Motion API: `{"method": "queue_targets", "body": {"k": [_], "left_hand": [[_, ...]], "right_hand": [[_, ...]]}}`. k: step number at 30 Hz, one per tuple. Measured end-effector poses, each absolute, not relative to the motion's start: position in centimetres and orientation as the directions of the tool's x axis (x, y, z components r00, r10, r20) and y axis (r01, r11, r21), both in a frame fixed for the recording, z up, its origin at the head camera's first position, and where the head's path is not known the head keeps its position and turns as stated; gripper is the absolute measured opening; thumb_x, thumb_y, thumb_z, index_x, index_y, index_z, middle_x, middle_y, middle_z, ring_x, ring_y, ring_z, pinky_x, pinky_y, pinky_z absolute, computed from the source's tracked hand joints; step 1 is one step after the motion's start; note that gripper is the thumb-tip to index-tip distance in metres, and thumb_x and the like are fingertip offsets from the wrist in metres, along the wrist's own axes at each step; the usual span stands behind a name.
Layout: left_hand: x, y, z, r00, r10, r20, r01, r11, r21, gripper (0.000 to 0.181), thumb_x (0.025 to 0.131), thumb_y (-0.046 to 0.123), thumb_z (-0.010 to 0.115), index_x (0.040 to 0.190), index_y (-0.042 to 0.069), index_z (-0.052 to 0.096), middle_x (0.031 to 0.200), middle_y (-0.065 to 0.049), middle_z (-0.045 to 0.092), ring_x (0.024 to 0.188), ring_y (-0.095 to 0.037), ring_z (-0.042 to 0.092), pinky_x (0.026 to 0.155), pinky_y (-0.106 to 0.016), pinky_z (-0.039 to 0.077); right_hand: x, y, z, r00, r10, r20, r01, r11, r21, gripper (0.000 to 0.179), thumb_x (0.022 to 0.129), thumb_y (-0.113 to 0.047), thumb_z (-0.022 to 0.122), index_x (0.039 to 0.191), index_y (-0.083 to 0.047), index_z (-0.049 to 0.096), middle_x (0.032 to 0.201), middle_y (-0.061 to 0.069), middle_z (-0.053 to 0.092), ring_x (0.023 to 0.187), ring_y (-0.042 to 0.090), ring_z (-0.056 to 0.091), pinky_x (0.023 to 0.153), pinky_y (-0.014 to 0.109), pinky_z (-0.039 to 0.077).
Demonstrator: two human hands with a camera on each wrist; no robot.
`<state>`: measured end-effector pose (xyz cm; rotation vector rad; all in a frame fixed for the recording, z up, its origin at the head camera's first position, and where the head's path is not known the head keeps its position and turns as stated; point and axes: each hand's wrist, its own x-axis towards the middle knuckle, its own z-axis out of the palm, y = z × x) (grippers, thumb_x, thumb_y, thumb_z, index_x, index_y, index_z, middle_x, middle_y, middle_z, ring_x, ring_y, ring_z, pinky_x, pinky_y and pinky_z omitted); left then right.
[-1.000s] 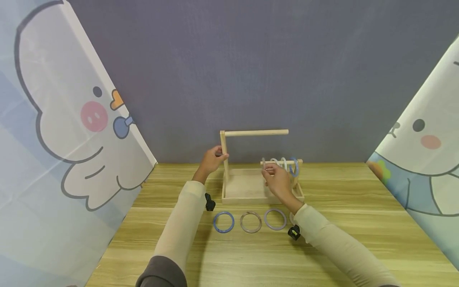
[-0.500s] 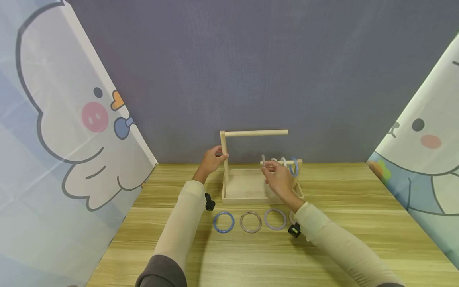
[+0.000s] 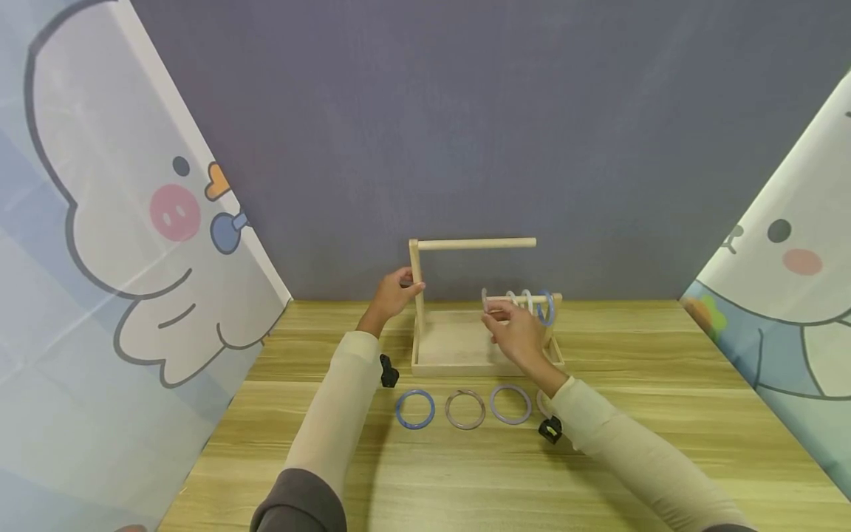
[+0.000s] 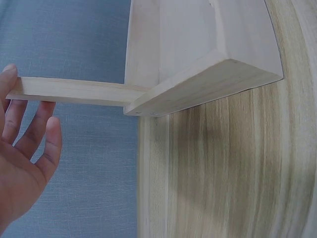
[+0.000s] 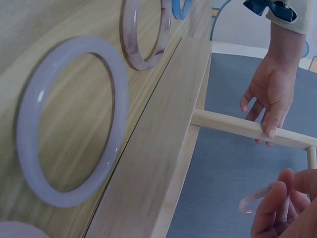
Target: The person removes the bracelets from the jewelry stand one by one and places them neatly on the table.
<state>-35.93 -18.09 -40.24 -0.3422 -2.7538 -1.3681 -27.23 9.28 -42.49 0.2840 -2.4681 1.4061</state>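
Right grip (image 3: 517,334) pinched together on a pale translucent ring (image 3: 484,299), at the free left end of the lower bar (image 3: 500,299) of the wooden stand (image 3: 465,370); whether threaded, cannot tell. Left grip (image 3: 392,297) clamped on the stand's left upright (image 3: 418,314). Whitish rings (image 3: 528,299) and a light-blue ring (image 3: 549,304) hang toward the stand's right. On the surface (image 3: 465,473), in front of the stand, a row: blue ring (image 3: 415,428), brownish ring (image 3: 465,428), lilac ring (image 3: 510,423), another partly hidden.
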Motion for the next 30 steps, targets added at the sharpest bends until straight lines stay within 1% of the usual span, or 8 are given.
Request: {"method": "queue_targets", "body": {"k": [6, 11, 14, 18, 22, 26, 28, 30], "left_hand": [[-36.0, -18.2, -40.0, -0.973, 0.182, 0.140, 0.222, 0.585, 0.780, 0.042, 0.102, 0.035, 0.063, 0.139, 0.014, 0.058, 0.140, -0.014, 0.060, 0.129, -0.034, 0.059, 0.102, -0.051, 0.054], [-36.0, -18.2, -40.0, -0.972, 0.183, 0.149, 0.228, 0.574, 0.786, 0.040, 0.103, 0.030, 0.063, 0.138, 0.013, 0.058, 0.140, -0.015, 0.060, 0.129, -0.035, 0.059, 0.101, -0.052, 0.053], [-36.0, -18.1, -40.1, -0.971, 0.181, 0.155, 0.233, 0.578, 0.782, 0.039, 0.103, 0.028, 0.063, 0.138, 0.013, 0.059, 0.139, -0.015, 0.060, 0.128, -0.035, 0.059, 0.101, -0.052, 0.054], [-36.0, -18.1, -40.3, -0.969, 0.184, 0.164, 0.242, 0.585, 0.774, 0.041, 0.103, 0.031, 0.063, 0.139, 0.012, 0.058, 0.139, -0.015, 0.061, 0.128, -0.035, 0.060, 0.101, -0.051, 0.054], [-36.0, -18.2, -40.4, -0.967, 0.185, 0.174, 0.250, 0.573, 0.781, 0.042, 0.103, 0.032, 0.063, 0.138, 0.010, 0.059, 0.137, -0.015, 0.062, 0.127, -0.035, 0.060, 0.101, -0.051, 0.054], [-36.0, -18.2, -40.5, -0.967, 0.186, 0.175, 0.251, 0.560, 0.790, 0.041, 0.103, 0.029, 0.063, 0.139, 0.008, 0.059, 0.136, -0.016, 0.062, 0.126, -0.035, 0.060, 0.101, -0.051, 0.054], [-35.9, -18.2, -40.4, -0.967, 0.188, 0.171, 0.249, 0.560, 0.790, 0.042, 0.103, 0.029, 0.063, 0.139, 0.008, 0.058, 0.137, -0.016, 0.061, 0.127, -0.035, 0.060, 0.101, -0.051, 0.054], [-35.9, -18.2, -40.4, -0.968, 0.190, 0.165, 0.246, 0.566, 0.787, 0.043, 0.103, 0.031, 0.063, 0.140, 0.010, 0.058, 0.137, -0.015, 0.061, 0.127, -0.035, 0.060, 0.101, -0.051, 0.054]], "right_hand": [[-26.7, 9.3, -42.6, -0.927, -0.100, 0.361, -0.358, 0.517, -0.777, 0.026, 0.095, -0.018, 0.072, 0.118, -0.006, 0.073, 0.100, 0.017, 0.078, 0.054, 0.020, 0.070, 0.037, 0.021, 0.036], [-26.3, 9.3, -43.0, -0.910, -0.148, 0.387, -0.403, 0.537, -0.741, 0.029, 0.094, -0.019, 0.074, 0.119, -0.004, 0.073, 0.099, 0.017, 0.078, 0.055, 0.025, 0.071, 0.036, 0.020, 0.035], [-26.2, 9.2, -43.2, -0.902, -0.167, 0.399, -0.422, 0.540, -0.728, 0.028, 0.094, -0.019, 0.075, 0.118, -0.005, 0.074, 0.099, 0.016, 0.079, 0.054, 0.022, 0.070, 0.036, 0.020, 0.035], [-26.0, 9.1, -43.4, -0.897, -0.188, 0.399, -0.434, 0.541, -0.720, 0.026, 0.093, -0.017, 0.075, 0.117, -0.006, 0.074, 0.099, 0.015, 0.079, 0.051, 0.014, 0.067, 0.036, 0.020, 0.034], [-25.7, 9.0, -43.6, -0.887, -0.225, 0.403, -0.458, 0.545, -0.702, 0.025, 0.093, -0.018, 0.076, 0.115, -0.006, 0.075, 0.098, 0.013, 0.079, 0.051, 0.016, 0.067, 0.038, 0.019, 0.037], [-25.4, 9.1, -44.0, -0.852, -0.275, 0.446, -0.521, 0.532, -0.667, 0.023, 0.090, -0.016, 0.078, 0.111, -0.006, 0.076, 0.091, 0.011, 0.079, 0.047, 0.009, 0.063, 0.040, 0.019, 0.043], [-25.3, 9.2, -44.3, -0.825, -0.304, 0.476, -0.562, 0.524, -0.640, 0.021, 0.089, -0.015, 0.080, 0.107, -0.006, 0.077, 0.088, 0.009, 0.079, 0.046, 0.000, 0.057, 0.042, 0.019, 0.046], [-25.2, 9.2, -44.6, -0.796, -0.333, 0.506, -0.603, 0.515, -0.609, 0.020, 0.087, -0.014, 0.081, 0.105, -0.006, 0.078, 0.085, 0.008, 0.079, 0.049, -0.003, 0.056, 0.046, 0.018, 0.048]]}}
